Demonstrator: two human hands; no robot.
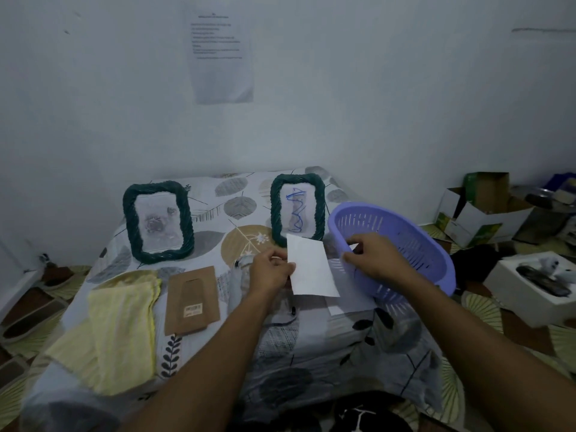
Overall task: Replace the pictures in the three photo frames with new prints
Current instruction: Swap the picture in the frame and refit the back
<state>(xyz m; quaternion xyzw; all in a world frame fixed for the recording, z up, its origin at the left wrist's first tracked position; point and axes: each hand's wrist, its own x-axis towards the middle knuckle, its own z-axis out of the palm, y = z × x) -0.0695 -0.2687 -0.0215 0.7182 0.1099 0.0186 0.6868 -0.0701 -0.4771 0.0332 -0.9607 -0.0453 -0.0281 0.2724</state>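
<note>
1. Two green woven frames, the left frame [158, 222] and the right frame [297, 210], stand upright at the back of the desk [311, 353]. Both face us, probably so their pictures can be checked.
2. Our left hand [271, 269] pinches the white print [311, 269] by its left edge. It holds the print above the desk, just in front of the right frame.
3. Our right hand [374, 254] curls its fingers over the near rim of the purple basket [414, 241]. The basket is tipped toward us, we judge to reach inside.
4. A brown backing board [192, 300] lies flat beside a yellow cloth [124, 332], which suggests one frame is open. We cannot make out that third frame.
</note>
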